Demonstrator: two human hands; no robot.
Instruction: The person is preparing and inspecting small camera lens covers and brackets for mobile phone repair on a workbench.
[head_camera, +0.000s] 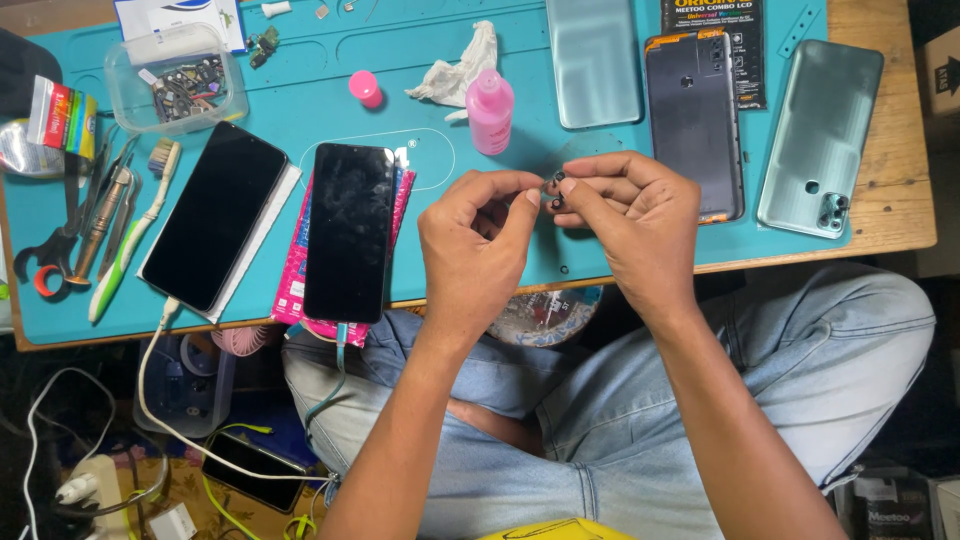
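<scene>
The left hand (475, 245) and right hand (635, 215), raised over the teal bench (300, 110) edge, meet fingertip to fingertip, each grip pinched shut on a small black camera-lens part (556, 190) held between them, the right hand's fingers covering more of it.

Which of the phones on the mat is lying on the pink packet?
Start at the teal work mat. Two black-screened phones lie left of the hands; take the right one, the phone beside the left hand. It alone rests on a pink packet, with a teal cable plugged in below.
</scene>
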